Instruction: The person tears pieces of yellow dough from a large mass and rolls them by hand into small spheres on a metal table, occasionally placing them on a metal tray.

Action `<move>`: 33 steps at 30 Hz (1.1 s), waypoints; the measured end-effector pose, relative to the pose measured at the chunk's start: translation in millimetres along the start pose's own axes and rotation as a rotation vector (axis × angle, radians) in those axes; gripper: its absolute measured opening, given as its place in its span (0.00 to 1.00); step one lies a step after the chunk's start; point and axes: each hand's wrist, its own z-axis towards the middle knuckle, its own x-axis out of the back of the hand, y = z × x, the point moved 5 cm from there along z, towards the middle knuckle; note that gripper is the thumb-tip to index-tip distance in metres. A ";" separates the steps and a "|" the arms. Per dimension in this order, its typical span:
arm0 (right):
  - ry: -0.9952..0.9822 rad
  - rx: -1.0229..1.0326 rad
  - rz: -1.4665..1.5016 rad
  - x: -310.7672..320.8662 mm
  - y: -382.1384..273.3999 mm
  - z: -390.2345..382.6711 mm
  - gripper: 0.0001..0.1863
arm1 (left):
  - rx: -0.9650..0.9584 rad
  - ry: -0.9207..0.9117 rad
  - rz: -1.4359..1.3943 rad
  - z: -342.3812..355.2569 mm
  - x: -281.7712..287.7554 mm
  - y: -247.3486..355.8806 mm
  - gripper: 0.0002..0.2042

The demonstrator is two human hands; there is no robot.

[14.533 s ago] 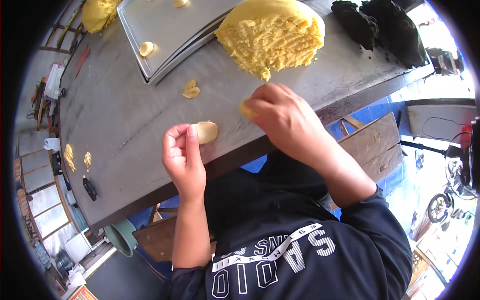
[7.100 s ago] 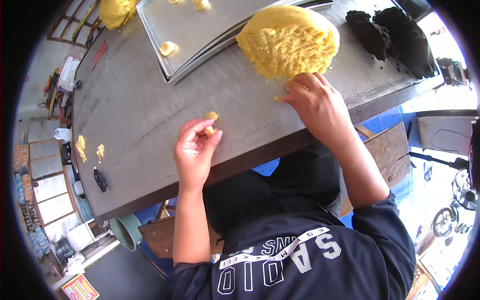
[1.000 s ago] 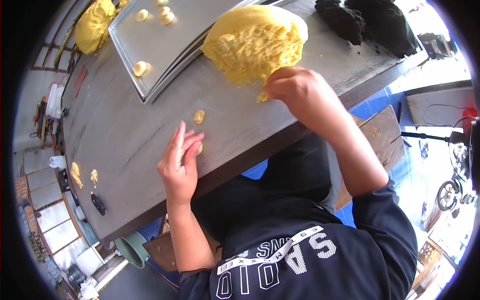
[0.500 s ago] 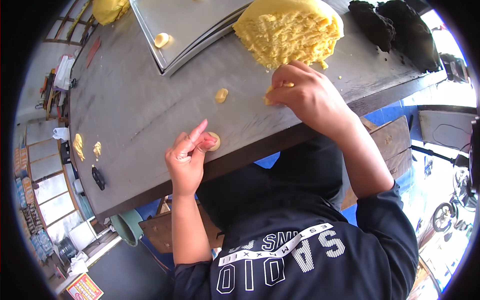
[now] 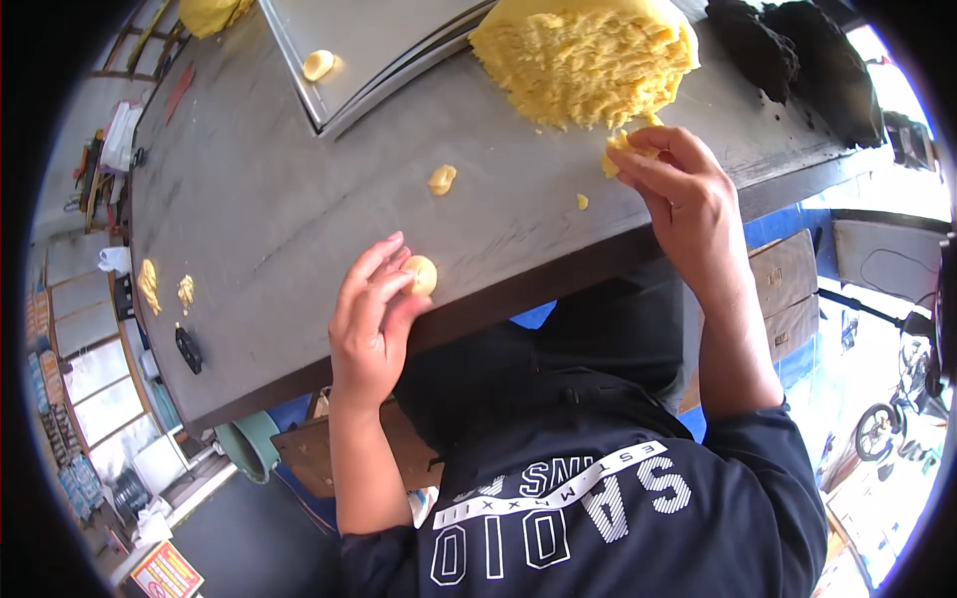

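My left hand (image 5: 371,317) is closed lightly round a small pale-yellow dough ball (image 5: 423,276) near the table's front edge, thumb and fingers at its side. At the right, my right hand (image 5: 688,189) pinches a ragged piece of yellow dough (image 5: 618,151) just in front of the big dough mass (image 5: 588,68), whose near face is rough and torn. Between the hands lie a small dough lump (image 5: 442,179) and a tiny crumb of dough (image 5: 582,201).
A metal tray (image 5: 364,45) at the back holds one dough ball (image 5: 318,66). Black crumpled plastic (image 5: 827,75) lies at the far right. Dough scraps (image 5: 150,287) and a small black object (image 5: 188,351) rest on the left of the metal-topped table (image 5: 269,219).
My right hand has moved right and slightly up with its dough piece, and a crumb now shows on the table. My left fingers have spread along the dough ball, which is more exposed.
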 end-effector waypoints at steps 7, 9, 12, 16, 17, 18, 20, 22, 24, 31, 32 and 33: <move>-0.127 0.359 0.030 -22.9 -29.2 -8.8 0.14 | -0.050 -0.138 0.349 30.4 -1.6 5.9 0.04; -0.201 0.381 0.083 -29.3 -31.2 -0.7 0.15 | 0.065 -0.183 0.193 40.8 3.0 1.6 0.03; -0.092 0.345 -0.069 -26.7 -16.0 18.7 0.12 | 0.406 -0.313 0.161 66.2 3.1 11.9 0.05; -0.045 0.269 -0.111 -23.9 -18.7 19.5 0.13 | -0.068 -0.195 1.034 74.0 -39.9 26.7 0.14; -0.085 0.267 -0.040 -21.6 -18.1 18.1 0.14 | -0.057 -0.168 0.986 72.1 -43.1 31.7 0.13; -0.125 0.265 0.031 -19.9 -18.8 17.4 0.15 | -0.039 -0.112 0.886 69.2 -35.9 30.1 0.11; -0.087 0.183 0.057 -15.1 -21.1 16.8 0.15 | -0.041 -0.076 0.779 61.9 -21.2 16.9 0.10; -0.056 0.115 0.088 -16.5 -17.1 17.7 0.16 | -0.074 -0.151 0.363 46.3 -0.6 6.2 0.06; -0.126 0.170 -0.082 -21.7 -11.9 15.7 0.15 | 0.028 -0.199 0.114 33.5 10.2 -5.5 0.08; 0.001 0.086 0.058 -21.4 -27.4 11.6 0.13 | 0.272 0.332 -0.540 88.4 0.9 -13.6 0.22; 0.004 0.088 0.051 -23.3 -27.0 11.9 0.13 | 0.287 0.230 -0.232 93.6 -5.6 -15.0 0.23; -0.039 0.125 0.015 -28.3 -27.0 11.9 0.13 | 0.122 0.087 0.218 100.0 -15.3 -7.5 0.20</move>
